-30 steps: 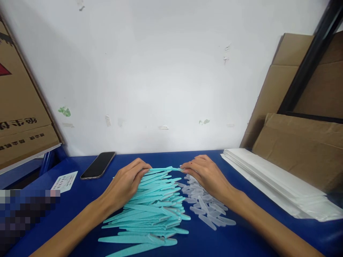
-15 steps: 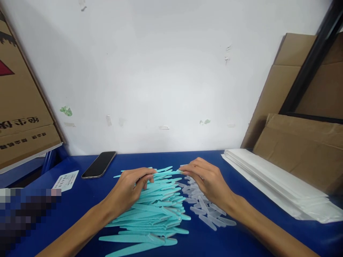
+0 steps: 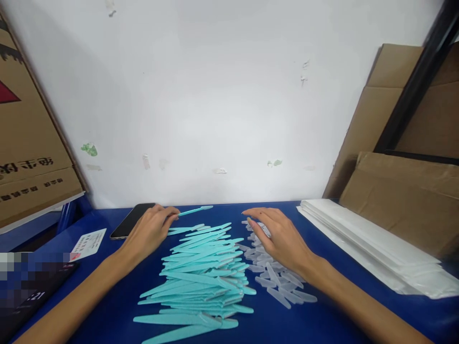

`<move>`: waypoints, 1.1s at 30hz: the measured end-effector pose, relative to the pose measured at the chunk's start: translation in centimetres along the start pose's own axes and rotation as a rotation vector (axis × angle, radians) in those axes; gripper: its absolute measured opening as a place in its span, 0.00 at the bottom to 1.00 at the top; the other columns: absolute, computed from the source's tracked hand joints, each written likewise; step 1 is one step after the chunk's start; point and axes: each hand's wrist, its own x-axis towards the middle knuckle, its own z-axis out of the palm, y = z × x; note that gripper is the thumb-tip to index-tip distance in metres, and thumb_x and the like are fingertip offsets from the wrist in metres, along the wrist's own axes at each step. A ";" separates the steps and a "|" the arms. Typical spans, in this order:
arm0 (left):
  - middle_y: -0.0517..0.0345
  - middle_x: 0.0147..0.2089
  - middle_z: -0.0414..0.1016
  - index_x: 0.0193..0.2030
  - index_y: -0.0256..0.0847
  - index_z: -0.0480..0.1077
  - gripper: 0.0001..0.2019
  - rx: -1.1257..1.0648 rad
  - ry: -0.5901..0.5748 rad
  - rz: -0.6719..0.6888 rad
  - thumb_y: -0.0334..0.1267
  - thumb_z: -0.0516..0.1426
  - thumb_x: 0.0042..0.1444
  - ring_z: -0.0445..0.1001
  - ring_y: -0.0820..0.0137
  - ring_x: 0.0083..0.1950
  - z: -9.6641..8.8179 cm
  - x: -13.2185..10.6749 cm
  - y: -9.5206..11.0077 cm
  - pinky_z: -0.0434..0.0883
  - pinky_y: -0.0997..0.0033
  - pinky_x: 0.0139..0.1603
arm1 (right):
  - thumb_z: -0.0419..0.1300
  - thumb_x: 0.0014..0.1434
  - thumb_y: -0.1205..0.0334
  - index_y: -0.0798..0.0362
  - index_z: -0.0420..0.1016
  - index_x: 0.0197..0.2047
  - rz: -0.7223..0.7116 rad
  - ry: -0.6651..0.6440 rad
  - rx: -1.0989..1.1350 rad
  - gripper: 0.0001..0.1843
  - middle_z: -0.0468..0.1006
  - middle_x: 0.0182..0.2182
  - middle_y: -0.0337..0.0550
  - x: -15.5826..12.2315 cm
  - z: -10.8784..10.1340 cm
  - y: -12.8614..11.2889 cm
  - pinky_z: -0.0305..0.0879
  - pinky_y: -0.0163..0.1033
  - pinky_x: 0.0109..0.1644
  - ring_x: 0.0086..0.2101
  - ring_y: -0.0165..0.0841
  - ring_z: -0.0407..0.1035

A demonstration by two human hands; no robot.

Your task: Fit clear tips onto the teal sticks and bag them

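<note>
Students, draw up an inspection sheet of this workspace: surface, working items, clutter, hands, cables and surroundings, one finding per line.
Surface: blue tabletop, set against a white wall.
Working items: loose pile of turquoise sticks; translucent pieces heaped to its right.
Clutter: dark phone partly behind the left hand; printed card; dark screen at lower left, partly pixelated.
Hands: left pinches one turquoise stick beyond the pile; right hand is over the translucent pieces, thumb and fingers apart, contact unclear.
Cables: nothing seen.
Surroundings: printed carton at left; white flat stack and brown cardboard at right; tape scraps on the wall.
</note>
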 end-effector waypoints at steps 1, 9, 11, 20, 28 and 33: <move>0.49 0.38 0.78 0.48 0.43 0.76 0.19 0.024 -0.025 -0.007 0.46 0.46 0.70 0.76 0.56 0.41 0.2 0.0 -0.7 0.68 0.61 0.42 | 0.53 0.71 0.66 0.49 0.73 0.57 -0.004 -0.004 -0.001 0.14 0.81 0.50 0.44 0.0 0.1 0.1 0.69 0.49 0.55 0.49 0.39 0.75; 0.49 0.49 0.81 0.49 0.42 0.78 0.19 0.006 -0.082 0.099 0.46 0.49 0.68 0.75 0.54 0.51 1.5 -0.1 -1.5 0.67 0.55 0.55 | 0.52 0.70 0.67 0.49 0.75 0.52 -0.011 -0.043 0.020 0.13 0.82 0.47 0.45 0.0 0.1 -0.4 0.69 0.48 0.52 0.47 0.38 0.76; 0.48 0.50 0.80 0.50 0.42 0.78 0.18 -0.009 -0.073 0.156 0.45 0.49 0.69 0.73 0.55 0.52 1.3 -0.1 -0.7 0.68 0.55 0.54 | 0.52 0.70 0.68 0.50 0.75 0.52 -0.004 -0.055 0.007 0.13 0.82 0.47 0.44 0.0 0.0 -0.4 0.69 0.48 0.52 0.46 0.38 0.76; 0.51 0.42 0.78 0.44 0.42 0.80 0.13 -0.013 -0.184 0.345 0.39 0.53 0.70 0.70 0.61 0.44 1.7 -0.2 2.3 0.67 0.65 0.43 | 0.53 0.71 0.67 0.50 0.79 0.50 0.073 -0.224 -0.170 0.14 0.83 0.44 0.47 -0.4 0.8 1.8 0.67 0.52 0.54 0.47 0.42 0.76; 0.52 0.40 0.78 0.40 0.42 0.79 0.15 0.052 -0.189 0.335 0.36 0.51 0.71 0.70 0.62 0.42 1.8 -0.1 2.3 0.66 0.66 0.40 | 0.55 0.70 0.67 0.52 0.80 0.50 0.099 -0.325 -0.262 0.12 0.84 0.42 0.49 -0.7 1.4 3.4 0.66 0.52 0.53 0.45 0.44 0.76; 0.52 0.38 0.76 0.36 0.41 0.78 0.14 0.116 -0.210 0.340 0.32 0.51 0.69 0.70 0.62 0.41 1.7 0.0 2.8 0.65 0.67 0.38 | 0.60 0.68 0.64 0.50 0.81 0.44 0.108 -0.327 -0.252 0.08 0.83 0.40 0.45 -0.5 1.2 3.6 0.65 0.51 0.51 0.42 0.42 0.75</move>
